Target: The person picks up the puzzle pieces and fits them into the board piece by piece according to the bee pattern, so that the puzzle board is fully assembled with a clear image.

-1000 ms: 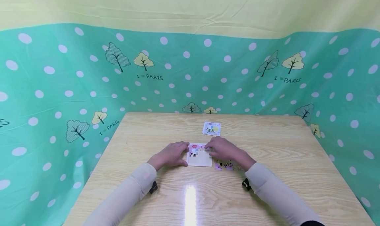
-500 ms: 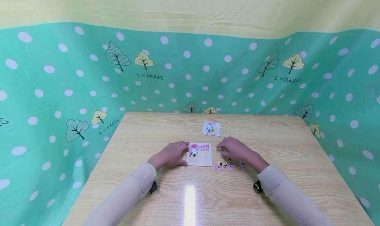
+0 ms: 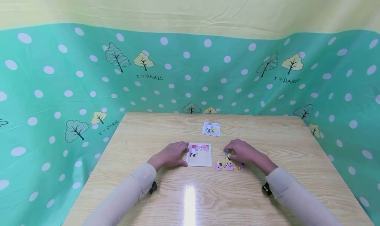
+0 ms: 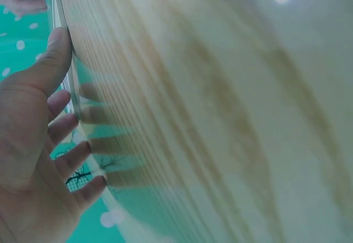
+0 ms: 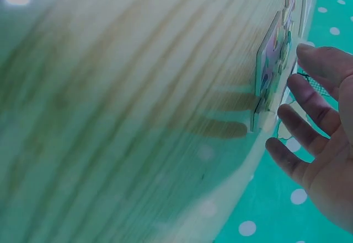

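Note:
A square wooden puzzle board (image 3: 199,156) lies mid-table with a few pieces fitted along its top row. My left hand (image 3: 171,154) lies flat against the board's left edge, fingers straight; in the left wrist view the left hand (image 4: 33,144) has its thumb on the board's thin edge (image 4: 70,83). Several loose puzzle pieces (image 3: 228,165) lie right of the board. My right hand (image 3: 239,151) hovers over them, fingertips by a small blue and yellow piece (image 3: 227,154). In the right wrist view the right hand (image 5: 320,144) shows spread, relaxed fingers just off the pieces (image 5: 270,66).
A small picture card (image 3: 211,129) lies beyond the board. The light wooden table (image 3: 190,196) is ringed by a green dotted cloth wall (image 3: 59,87) on the left, back and right. A bright glare spot (image 3: 190,199) sits near the front.
My right hand has left the board's top row and moved right and toward me, over the loose pieces. The left hand and the board have stayed put.

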The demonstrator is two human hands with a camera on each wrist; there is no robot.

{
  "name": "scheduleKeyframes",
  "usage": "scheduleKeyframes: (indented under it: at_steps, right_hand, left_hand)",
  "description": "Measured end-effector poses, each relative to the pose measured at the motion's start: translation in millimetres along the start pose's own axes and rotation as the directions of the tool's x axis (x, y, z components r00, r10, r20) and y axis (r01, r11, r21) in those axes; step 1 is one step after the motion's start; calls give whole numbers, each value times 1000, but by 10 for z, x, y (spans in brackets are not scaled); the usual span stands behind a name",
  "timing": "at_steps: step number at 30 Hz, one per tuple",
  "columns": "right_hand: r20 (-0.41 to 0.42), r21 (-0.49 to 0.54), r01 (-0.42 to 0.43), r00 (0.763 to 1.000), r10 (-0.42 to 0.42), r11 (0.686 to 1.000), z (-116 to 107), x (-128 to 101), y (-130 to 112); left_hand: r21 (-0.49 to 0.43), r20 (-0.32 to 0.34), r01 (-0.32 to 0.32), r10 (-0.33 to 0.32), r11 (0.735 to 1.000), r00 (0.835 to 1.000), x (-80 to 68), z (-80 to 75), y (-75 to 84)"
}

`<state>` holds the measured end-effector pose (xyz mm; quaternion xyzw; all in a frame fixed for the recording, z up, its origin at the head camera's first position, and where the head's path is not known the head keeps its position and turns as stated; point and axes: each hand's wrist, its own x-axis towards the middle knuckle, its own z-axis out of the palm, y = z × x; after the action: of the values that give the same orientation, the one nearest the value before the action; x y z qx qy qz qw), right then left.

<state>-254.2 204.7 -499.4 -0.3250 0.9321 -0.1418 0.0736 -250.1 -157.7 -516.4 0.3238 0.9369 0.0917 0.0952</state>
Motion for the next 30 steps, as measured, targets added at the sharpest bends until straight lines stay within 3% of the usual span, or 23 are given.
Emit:
scheduleKeyframes:
  at_steps: [9, 30]
  right_hand:
    - [75, -17, -31, 997, 33, 999, 13, -34, 3]
    - [8, -13, -20, 1000, 20, 1000, 27, 53, 10]
  left_hand:
    - [1, 10, 11, -11, 1000, 1000, 5, 18, -12]
    - [6, 23, 24, -25, 1000, 999, 22, 28, -11]
